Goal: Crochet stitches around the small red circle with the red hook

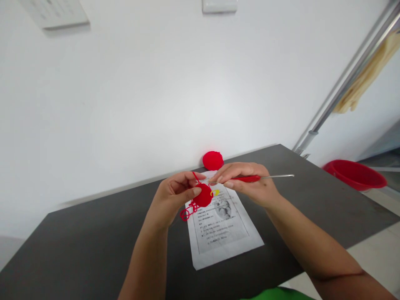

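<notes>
Dark grey tabletop (93, 237) runs up to a plain white wall (140, 96). Nearest the viewer, a printed instruction sheet (223, 237) lies flat on the table at about 6 o'clock from both hands. Above its top edge, the left hand (175, 196) pinches a small red crocheted disc (203, 195) between thumb and forefinger; a yellow stitch marker (215, 193) sits on the disc's rim at 3 o'clock. Loose red yarn (186, 213) loops down at 7 o'clock from the disc. The right hand (250, 183) has its fingers pressed together around a red-handled crochet hook (259, 178); the metal shaft points to 3 o'clock, and the working tip is hidden behind the fingers.

Farther back, a red yarn ball (213, 160) rests against the wall at 12 o'clock. A red basin (354, 174) sits on the floor at 3 o'clock, beyond the table edge.

Risk, as judged: the slack yarn loops could snag or tangle, and a loosened pinch could drop the disc.
</notes>
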The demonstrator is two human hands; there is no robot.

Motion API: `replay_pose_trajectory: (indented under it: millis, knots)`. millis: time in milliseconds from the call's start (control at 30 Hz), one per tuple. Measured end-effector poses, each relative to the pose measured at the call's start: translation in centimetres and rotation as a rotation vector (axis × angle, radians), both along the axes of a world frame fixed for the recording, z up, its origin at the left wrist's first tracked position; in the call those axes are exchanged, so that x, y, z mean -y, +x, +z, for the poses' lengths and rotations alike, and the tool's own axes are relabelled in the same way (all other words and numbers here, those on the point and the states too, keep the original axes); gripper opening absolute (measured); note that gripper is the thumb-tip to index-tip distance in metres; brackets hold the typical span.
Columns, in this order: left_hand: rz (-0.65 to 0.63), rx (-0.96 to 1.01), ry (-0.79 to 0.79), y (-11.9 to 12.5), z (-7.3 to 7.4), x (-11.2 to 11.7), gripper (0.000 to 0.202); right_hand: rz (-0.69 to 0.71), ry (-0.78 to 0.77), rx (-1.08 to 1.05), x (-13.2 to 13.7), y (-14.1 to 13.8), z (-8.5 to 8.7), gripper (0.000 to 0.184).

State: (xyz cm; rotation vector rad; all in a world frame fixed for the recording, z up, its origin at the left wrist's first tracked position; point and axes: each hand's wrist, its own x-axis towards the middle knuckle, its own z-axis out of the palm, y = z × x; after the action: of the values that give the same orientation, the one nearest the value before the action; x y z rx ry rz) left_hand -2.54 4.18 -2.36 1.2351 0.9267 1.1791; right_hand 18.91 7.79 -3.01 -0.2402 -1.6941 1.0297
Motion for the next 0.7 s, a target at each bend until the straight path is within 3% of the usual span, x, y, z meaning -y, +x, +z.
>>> replay_pose_trajectory:
  millis: [133,367,500,600,700]
  knots:
    - [-0.038,0.116,-0.076,0.1,0.4,0.5,0.026,0.050,0.073,-0.038,-0.3,-0.4,-0.4,0.012]
    - [-0.027,0.141,-0.032,0.7,1.0,1.2,0.021,0.085,-0.226,-0.108,-0.5,-0.3,-1.1,0.009]
    - [0.032,0.096,0.067,1.0,0.9,1.3,0.021,0.157,-0.276,-0.132,-0.4,-0.8,-1.5,0.011]
    - [0.068,0.084,0.073,1.1,0.9,1.3,0.026,0.131,-0.220,-0.154,0.2,-1.1,-1.4,0.008]
    - [0.027,0.110,0.024,1.3,0.7,1.2,0.032,0.074,0.024,-0.117,0.8,-0.9,-0.9,0.009]
